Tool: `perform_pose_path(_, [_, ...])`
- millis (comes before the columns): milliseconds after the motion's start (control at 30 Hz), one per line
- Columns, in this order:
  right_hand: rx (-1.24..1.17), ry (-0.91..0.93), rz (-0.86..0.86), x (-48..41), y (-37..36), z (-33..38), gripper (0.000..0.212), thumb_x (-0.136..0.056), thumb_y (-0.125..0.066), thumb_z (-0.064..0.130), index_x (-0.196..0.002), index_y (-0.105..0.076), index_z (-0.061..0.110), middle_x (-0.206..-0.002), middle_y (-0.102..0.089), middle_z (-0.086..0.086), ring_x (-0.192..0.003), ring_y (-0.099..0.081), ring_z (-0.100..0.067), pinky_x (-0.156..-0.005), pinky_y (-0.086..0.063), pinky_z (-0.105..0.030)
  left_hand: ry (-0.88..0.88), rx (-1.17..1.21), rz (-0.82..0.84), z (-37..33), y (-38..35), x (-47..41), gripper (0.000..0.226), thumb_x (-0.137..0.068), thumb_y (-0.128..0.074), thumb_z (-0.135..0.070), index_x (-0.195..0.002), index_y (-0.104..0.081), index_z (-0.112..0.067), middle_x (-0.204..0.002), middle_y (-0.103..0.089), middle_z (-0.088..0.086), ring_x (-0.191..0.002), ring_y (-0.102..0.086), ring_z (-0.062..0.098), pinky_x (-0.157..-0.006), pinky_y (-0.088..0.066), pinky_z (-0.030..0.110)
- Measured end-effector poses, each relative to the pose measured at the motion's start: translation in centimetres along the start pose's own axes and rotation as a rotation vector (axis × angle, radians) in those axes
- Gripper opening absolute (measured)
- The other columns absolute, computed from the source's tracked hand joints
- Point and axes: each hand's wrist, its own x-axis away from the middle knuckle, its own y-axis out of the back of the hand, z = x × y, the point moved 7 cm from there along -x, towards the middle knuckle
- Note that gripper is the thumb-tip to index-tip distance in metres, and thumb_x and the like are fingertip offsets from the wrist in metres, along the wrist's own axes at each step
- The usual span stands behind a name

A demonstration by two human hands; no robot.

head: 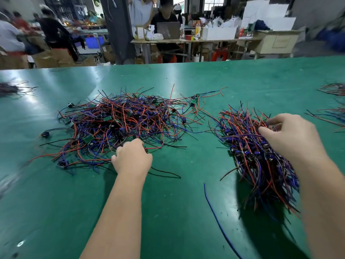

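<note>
The counter (pixel 177 212) carries a tangle (pixel 119 124) left of centre and a bundle (pixel 257 161) to the right; the left hand (pixel 132 157) digs into the tangle's near edge, fingers curled under, so I cannot tell what they hold; the right hand (pixel 291 137) pinches strands atop the bundle with bent fingers; any pull risks dragging snagged neighbours along and straining a small board (pixel 88 139); a forearm may sweep off the loose blue wire (pixel 220 227).
</note>
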Motion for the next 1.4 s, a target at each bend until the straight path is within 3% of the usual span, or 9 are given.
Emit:
perform_pose_path(133, [-0.14,0.211,-0.06,1.9,-1.1,5.4,0.018,-0.083,-0.062,0.024,-0.097,-0.072,0.017,-0.095,-0.07,-0.005,-0.088,-0.061,-0.026,-0.079,-0.048,-0.031,-0.04,0.213,-0.004,-0.3,-0.1,-0.1,0.023,-0.082,-0.072,-0.032,-0.104,-0.067,-0.027,-0.104,-0.068,-0.001,-0.098,-0.061,0.024,-0.08,-0.05,0.033])
perform_pose_path(300, [-0.346,0.408,0.059,4.4,-5.4,10.9,0.011,-0.083,-0.062,0.014,-0.085,-0.073,0.013,-0.083,-0.071,-0.002,-0.077,-0.064,-0.019,-0.079,-0.049,-0.03,-0.16,0.574,-0.1,-1.9,1.1,0.3,0.019,-0.074,-0.078,-0.037,-0.084,-0.066,-0.027,-0.074,-0.063,-0.018,-0.074,-0.062,0.004,-0.063,-0.042,0.013])
perform_pose_path(467, [-0.79,0.132,0.505,5.7,-10.9,10.5,0.02,-0.089,-0.062,0.026,-0.079,-0.072,0.012,-0.074,-0.072,-0.003,-0.064,-0.067,-0.018,-0.063,-0.047,-0.029,-0.388,1.012,-0.088,-4.9,2.4,2.2,0.022,-0.069,-0.085,-0.021,-0.083,-0.068,-0.026,-0.073,-0.07,-0.013,-0.068,-0.065,0.001,-0.068,-0.051,0.015])
perform_pose_path(633, [-1.261,-0.207,0.334,4.0,-10.0,7.6,0.019,-0.094,-0.047,0.008,-0.085,-0.063,0.013,-0.067,-0.063,-0.003,-0.047,-0.054,-0.01,-0.048,-0.038,-0.019,-0.526,1.157,-0.036,-6.9,2.9,3.9,0.028,-0.071,-0.082,-0.005,-0.085,-0.067,-0.025,-0.073,-0.069,-0.019,-0.066,-0.062,-0.004,-0.064,-0.047,0.01])
perform_pose_path(767, [-1.459,-0.322,0.6,5.2,-10.9,8.4,0.019,-0.095,-0.052,0.018,-0.082,-0.064,0.011,-0.065,-0.065,-0.004,-0.047,-0.055,-0.008,-0.046,-0.04,-0.018,-0.571,1.285,0.103,-7.9,2.5,4.5,0.032,-0.071,-0.078,0.006,-0.089,-0.069,-0.019,-0.08,-0.074,-0.008,-0.072,-0.068,0.004,-0.068,-0.051,0.016])
perform_pose_path(900, [-1.544,-0.258,0.731,5.8,-10.9,9.8,0.018,-0.068,-0.069,0.032,-0.067,-0.071,0.014,-0.061,-0.063,0.001,-0.047,-0.052,-0.006,-0.043,-0.039,-0.015,-0.648,1.236,0.22,-8.7,2.0,5.4,0.038,-0.074,-0.07,0.013,-0.091,-0.072,-0.021,-0.088,-0.075,-0.002,-0.08,-0.071,0.013,-0.076,-0.054,0.023])
perform_pose_path(1100, [-1.55,-0.2,0.614,5.2,-10.7,9.1,0.011,-0.067,-0.068,0.013,-0.075,-0.065,0.008,-0.056,-0.065,0.0,-0.042,-0.052,-0.004,-0.042,-0.04,-0.012,-0.505,1.248,0.304,-8.8,0.9,5.7,0.01,-0.067,-0.076,-0.014,-0.075,-0.073,-0.019,-0.078,-0.074,0.001,-0.07,-0.067,0.015,-0.074,-0.057,0.034])
perform_pose_path(1233, [-1.544,-0.207,0.576,4.9,-10.4,8.8,0.011,-0.059,-0.071,0.015,-0.069,-0.068,0.011,-0.053,-0.061,0.003,-0.04,-0.052,-0.004,-0.042,-0.043,-0.012,-0.357,1.342,0.398,-8.6,-0.3,5.6,0.031,-0.054,-0.081,-0.017,-0.08,-0.065,-0.012,-0.065,-0.066,-0.001,-0.06,-0.062,0.011,-0.061,-0.057,0.027])
perform_pose_path(1400, [-1.566,-0.25,0.571,4.6,-10.0,8.3,0.005,-0.064,-0.071,0.016,-0.065,-0.068,0.012,-0.051,-0.059,0.003,-0.038,-0.048,-0.003,-0.039,-0.04,-0.012,-0.285,1.549,0.75,-9.5,-1.2,6.3,0.042,-0.069,-0.068,0.003,-0.108,-0.057,-0.009,-0.077,-0.073,0.009,-0.072,-0.072,0.018,-0.059,-0.056,0.022])
